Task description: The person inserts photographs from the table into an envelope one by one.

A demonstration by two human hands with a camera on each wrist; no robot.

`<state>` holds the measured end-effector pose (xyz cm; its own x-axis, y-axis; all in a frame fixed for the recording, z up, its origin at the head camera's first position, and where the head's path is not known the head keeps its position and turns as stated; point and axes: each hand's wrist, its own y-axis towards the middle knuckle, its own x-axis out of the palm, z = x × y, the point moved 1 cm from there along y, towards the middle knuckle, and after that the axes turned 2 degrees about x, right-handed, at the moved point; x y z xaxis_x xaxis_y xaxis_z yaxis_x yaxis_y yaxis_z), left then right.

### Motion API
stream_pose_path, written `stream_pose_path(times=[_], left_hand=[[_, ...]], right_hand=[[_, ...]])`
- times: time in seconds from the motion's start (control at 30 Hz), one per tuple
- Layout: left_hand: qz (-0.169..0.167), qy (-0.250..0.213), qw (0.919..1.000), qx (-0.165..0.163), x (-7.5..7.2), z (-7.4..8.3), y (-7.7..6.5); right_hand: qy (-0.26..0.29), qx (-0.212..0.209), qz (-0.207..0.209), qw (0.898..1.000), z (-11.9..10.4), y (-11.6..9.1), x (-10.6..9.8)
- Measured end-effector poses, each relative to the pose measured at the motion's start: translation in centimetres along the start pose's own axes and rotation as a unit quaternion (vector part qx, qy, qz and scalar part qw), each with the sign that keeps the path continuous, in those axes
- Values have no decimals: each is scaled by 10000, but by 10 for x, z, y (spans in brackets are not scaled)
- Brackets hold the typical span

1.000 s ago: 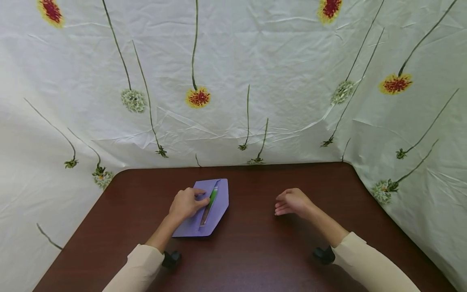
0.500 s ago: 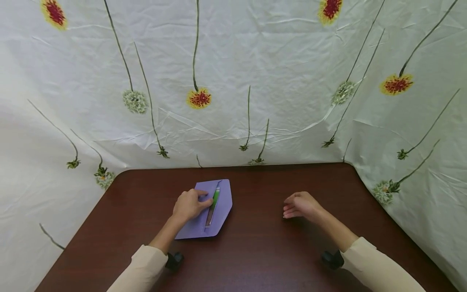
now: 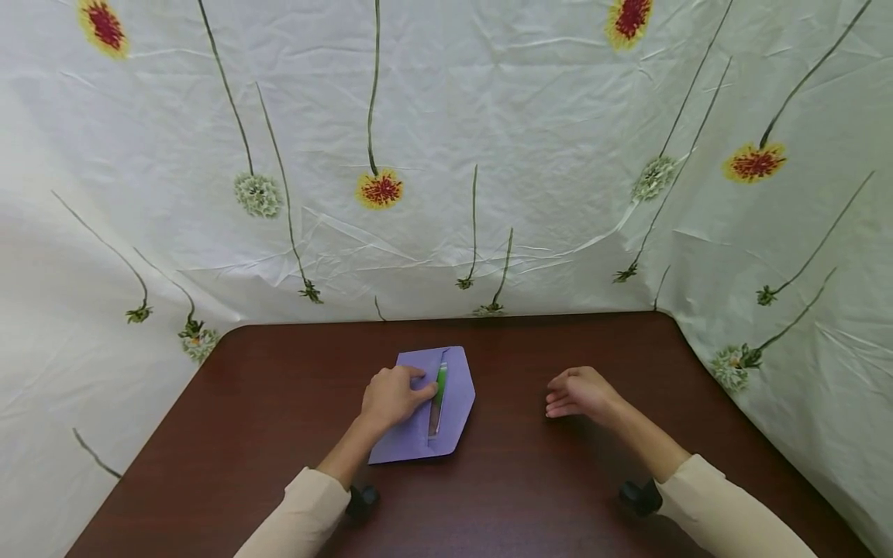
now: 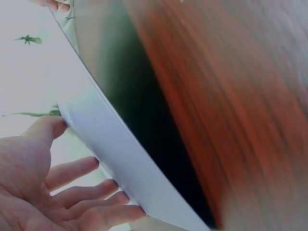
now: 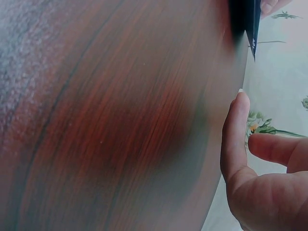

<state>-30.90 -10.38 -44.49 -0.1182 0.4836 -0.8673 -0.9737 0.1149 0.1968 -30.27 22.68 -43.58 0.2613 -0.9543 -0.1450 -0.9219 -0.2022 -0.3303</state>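
A purple envelope point(image 3: 459, 395) lies on the dark wood table with its pointed flap folded out to the right. In its slit shows something with a green upper part point(image 3: 441, 380) and a brownish, clear-edged lower part; the rest is hidden inside. My left hand point(image 3: 394, 397) rests on the envelope, thumb at the slit, fingertips on the paper. In the left wrist view the spread, fairly straight fingers touch the pale-looking envelope point(image 4: 110, 149). My right hand point(image 3: 580, 393) hovers over the table to the right, fingers loosely bent, holding nothing; the right wrist view shows its thumb and finger apart.
The brown table point(image 3: 516, 496) has a rounded far edge close to a white flower-printed cloth point(image 3: 446, 116) that hangs behind and along both sides. Dark wrist cameras sit below both forearms.
My left hand has slid to the right, and the envelope has travelled along under it. My right hand has shifted slightly rightward and lower, staying empty.
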Motion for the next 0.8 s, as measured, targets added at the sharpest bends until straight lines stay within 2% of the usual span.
stream_pose_path(times=[0.17,0.37,0.57,0.8], left_hand=[[6,8,10000,22,7,9,2],[-221,17,9997,-74,9,12,3],[-342,-111,9994,-14,1,8,6],[-133,-512,9986,4,-17,-4,11]], right_hand=[[-16,-15,17,10000,-1,-1,-1],[-65,-40,-8,10000,-3,-1,-2],[-272,-23,91,9996,-3,-1,-5],[-413,-18,107,9991,-5,-5,-5]])
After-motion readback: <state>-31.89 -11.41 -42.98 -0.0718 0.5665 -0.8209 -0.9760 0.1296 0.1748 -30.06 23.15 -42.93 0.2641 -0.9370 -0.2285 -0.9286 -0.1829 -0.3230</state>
